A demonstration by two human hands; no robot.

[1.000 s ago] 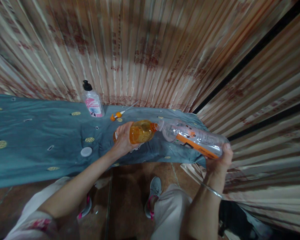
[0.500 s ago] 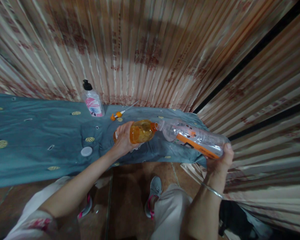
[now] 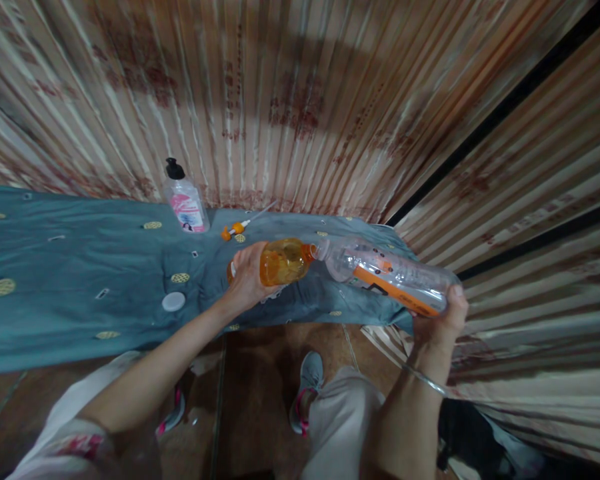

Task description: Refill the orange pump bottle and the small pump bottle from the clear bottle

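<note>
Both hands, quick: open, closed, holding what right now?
Left hand: closed around the orange bottle.
Right hand: closed on the clear bottle, near its base.

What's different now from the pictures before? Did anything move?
Nothing visibly moved, and nothing was picked up or let go. The left hand still holds the amber bottle, the right hand the clear bottle; the orange pump and white cap lie where they were.

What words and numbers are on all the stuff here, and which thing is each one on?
No word or number is sharp enough to read.
Clear bottle: dark lettering on its orange band, too blurred.
Black-topped bottle: print on its pink-and-white label, too small.
Curtain: columns of character-like marks, too blurred.
</note>
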